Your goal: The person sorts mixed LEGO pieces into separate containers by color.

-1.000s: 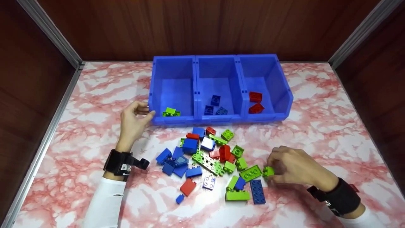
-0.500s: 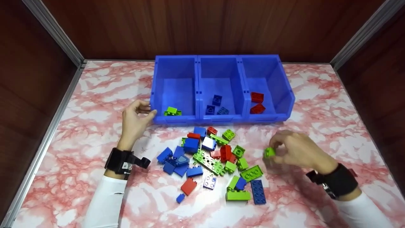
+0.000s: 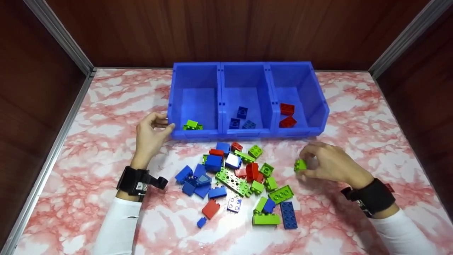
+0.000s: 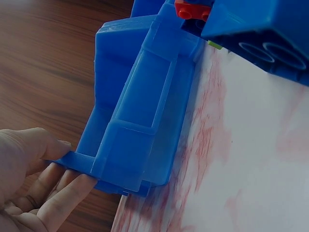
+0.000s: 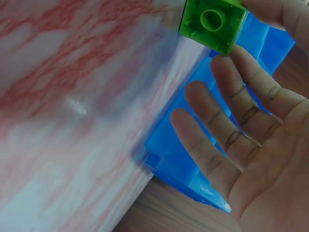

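Note:
My left hand (image 3: 150, 138) grips the near left corner of a blue three-compartment bin (image 3: 247, 134); in the left wrist view the thumb lies over the wall's edge (image 4: 79, 162) with fingers beneath. Between thumb and fingertips, my right hand (image 3: 329, 161) pinches a small green building brick (image 3: 300, 165), its hollow underside turned to the right wrist camera. The brick is right of the pile, in front of the bin. Green bricks (image 3: 192, 125) lie in the left compartment, dark blue ones (image 3: 242, 112) in the middle, red ones (image 3: 287, 109) in the right.
Several loose blue, red, green and white bricks are heaped before the bin, around a long green plate (image 3: 231, 181). A blue plate (image 3: 289, 215) and a long green brick (image 3: 265, 219) lie nearest the front. Dark wood panels (image 3: 226, 32) enclose the marbled table (image 3: 357, 106).
My right hand has moved away from the front, up toward the bin, carrying the green brick from beside the blue plate. My left hand stays at the bin's corner.

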Motion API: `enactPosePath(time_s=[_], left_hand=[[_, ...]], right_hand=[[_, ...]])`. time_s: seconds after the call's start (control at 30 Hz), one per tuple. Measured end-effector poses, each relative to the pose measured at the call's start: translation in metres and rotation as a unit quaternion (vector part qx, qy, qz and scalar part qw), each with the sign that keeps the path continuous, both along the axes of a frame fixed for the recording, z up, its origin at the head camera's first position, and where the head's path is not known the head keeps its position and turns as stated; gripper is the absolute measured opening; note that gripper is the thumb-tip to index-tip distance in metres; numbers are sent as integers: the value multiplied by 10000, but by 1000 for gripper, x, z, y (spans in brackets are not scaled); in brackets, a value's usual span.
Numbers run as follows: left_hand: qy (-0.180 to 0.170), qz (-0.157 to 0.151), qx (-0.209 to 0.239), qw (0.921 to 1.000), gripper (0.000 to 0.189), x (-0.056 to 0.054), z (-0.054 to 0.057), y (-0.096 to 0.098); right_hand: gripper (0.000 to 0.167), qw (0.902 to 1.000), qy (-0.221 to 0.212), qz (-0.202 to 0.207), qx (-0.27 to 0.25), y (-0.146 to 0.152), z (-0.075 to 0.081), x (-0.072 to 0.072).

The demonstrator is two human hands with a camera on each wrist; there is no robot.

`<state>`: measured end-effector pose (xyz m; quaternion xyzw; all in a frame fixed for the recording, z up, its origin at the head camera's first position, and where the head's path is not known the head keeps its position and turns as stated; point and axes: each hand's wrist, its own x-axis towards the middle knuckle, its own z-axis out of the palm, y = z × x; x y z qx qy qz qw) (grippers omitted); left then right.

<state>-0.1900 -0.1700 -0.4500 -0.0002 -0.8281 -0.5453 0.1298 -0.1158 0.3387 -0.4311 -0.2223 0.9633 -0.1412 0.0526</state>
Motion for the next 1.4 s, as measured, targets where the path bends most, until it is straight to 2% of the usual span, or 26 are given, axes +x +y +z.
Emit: enactPosePath(time_s=[0.13,0.27,0.43,0.57,0.7,0.83,0.97,1.07,1.2,1.4], left_hand=[[-20,69,-42,10000,25,0,0,0],[13,85,-33,10000,24,0,-1,0],[61,61,-102,9999,25,-1,-1,0],[101,66,-96,9999,25,-1,-1,1],[101,52,-72,9999,25,-1,-1,1],[70,38,-51,10000,24,-1,-1,1],[11,52,-52,10000,26,-1,-1,0],[0,50,-62,10000,25,0,-1,0],[-15,27,-79,10000,26,-1,-1,1],[3,13,-169,9999,26,-1,-1,0]], right_hand=[[65,9998,-22,203,24,-5,3,1],[46,9983,-90,574,45,-15,3,-1],[26,9965,-307,773,115,-22,-3,-6],[19,9934,-572,995,-91,-23,-9,-11],[19,9916,-655,1076,-296,-25,-6,-14],[18,9905,-494,1186,-490,-33,7,-14],[17,9863,-62,1453,-779,-52,25,-16],[17,9789,329,1782,-946,-71,40,-21],[15,9697,710,2117,-989,-99,62,-31],[8,9644,874,2275,-1023,-143,88,-53]])
